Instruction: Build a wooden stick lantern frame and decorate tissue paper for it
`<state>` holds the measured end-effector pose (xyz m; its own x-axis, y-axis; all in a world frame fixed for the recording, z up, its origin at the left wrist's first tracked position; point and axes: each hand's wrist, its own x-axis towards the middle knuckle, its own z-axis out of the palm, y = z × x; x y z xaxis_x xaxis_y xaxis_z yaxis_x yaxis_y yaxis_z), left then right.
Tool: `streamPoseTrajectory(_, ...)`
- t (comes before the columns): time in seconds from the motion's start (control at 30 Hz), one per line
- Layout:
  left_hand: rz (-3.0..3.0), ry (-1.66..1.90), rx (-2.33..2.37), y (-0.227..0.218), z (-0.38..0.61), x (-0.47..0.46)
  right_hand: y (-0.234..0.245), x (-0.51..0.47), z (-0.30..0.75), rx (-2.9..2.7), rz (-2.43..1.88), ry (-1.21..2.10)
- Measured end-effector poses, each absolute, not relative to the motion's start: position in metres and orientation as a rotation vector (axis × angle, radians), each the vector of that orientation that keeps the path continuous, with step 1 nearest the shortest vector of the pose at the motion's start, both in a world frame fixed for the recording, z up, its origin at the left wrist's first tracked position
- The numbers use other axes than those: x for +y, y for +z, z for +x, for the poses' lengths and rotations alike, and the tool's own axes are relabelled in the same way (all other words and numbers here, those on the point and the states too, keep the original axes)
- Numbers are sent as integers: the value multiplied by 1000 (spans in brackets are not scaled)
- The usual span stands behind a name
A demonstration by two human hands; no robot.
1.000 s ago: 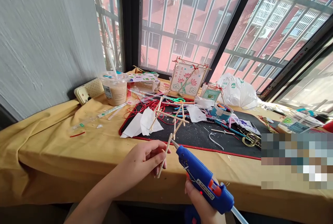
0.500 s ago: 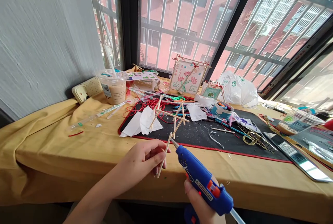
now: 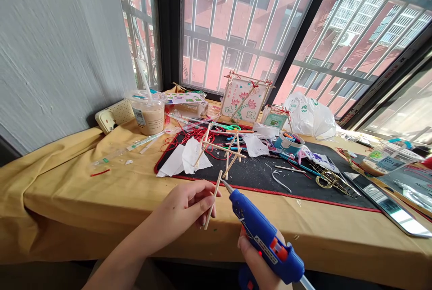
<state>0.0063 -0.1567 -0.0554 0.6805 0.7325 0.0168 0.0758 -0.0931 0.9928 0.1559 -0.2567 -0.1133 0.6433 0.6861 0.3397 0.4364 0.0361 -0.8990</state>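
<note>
Above yellow tablecloth, left hand pinches craft sticks.

A home craft corner in an apartment: a yellow-clothed counter beneath a barred window overlooking a red apartment block, with a takeaway drink cup near a black work mat.

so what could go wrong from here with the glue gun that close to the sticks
The glue gun in the right hand has its nozzle very near the fingers of the left hand, so a hot tip or glue might burn them. The thin sticks are pinched in that one hand and could slip.
</note>
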Motion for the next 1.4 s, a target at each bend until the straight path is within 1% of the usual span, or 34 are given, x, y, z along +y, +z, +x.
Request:
streamPoseTrajectory(0.4, 1609, 606, 669, -58, 5, -155, -105, -257, 155, -966, -1608, 242)
streamPoseTrajectory(0.73, 1608, 614, 656, -58, 5, -156, -97, -255, 150, -993, -1626, 157)
streamPoseTrajectory(1.4, 1606, 609, 649, -56, 5, -155, -104, -258, 157, -1036, -1654, 128)
